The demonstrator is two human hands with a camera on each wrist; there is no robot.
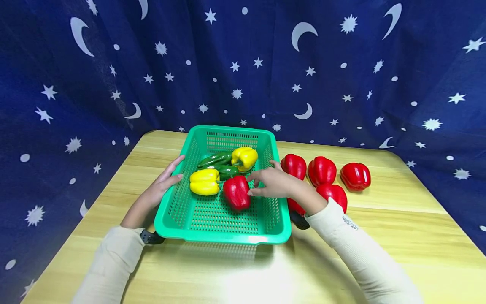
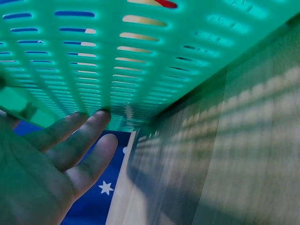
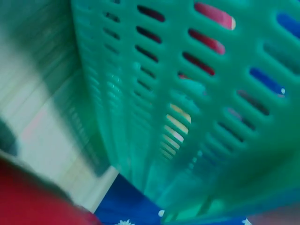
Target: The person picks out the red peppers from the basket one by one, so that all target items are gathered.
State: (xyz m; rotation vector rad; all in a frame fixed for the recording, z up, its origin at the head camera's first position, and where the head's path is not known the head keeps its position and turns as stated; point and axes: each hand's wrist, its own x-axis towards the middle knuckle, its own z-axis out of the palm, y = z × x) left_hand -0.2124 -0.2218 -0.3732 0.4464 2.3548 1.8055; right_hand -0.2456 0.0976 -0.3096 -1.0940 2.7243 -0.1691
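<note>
A green plastic basket [image 1: 224, 238] stands on the table, holding two yellow bell peppers [image 1: 204, 182], dark green peppers [image 1: 217, 159] and a red bell pepper [image 1: 237, 194]. My left hand [image 1: 161, 182] is at the basket's left side, thumb over the rim. In the left wrist view its fingers [image 2: 79, 157] lie fairly straight along the slotted outer wall. Across the right rim reaches my right hand [image 1: 271, 181], its loosely bent fingertips right beside the red bell pepper in the basket. Whether they touch it is hard to tell. The right wrist view shows mostly the basket's wall [image 3: 126, 93].
Several red bell peppers [image 1: 322, 171] lie on the wooden table [image 1: 402, 228] right of the basket, some partly behind my right forearm. A dark blue curtain [image 1: 265, 101] with white stars and moons hangs behind the table and along its left side.
</note>
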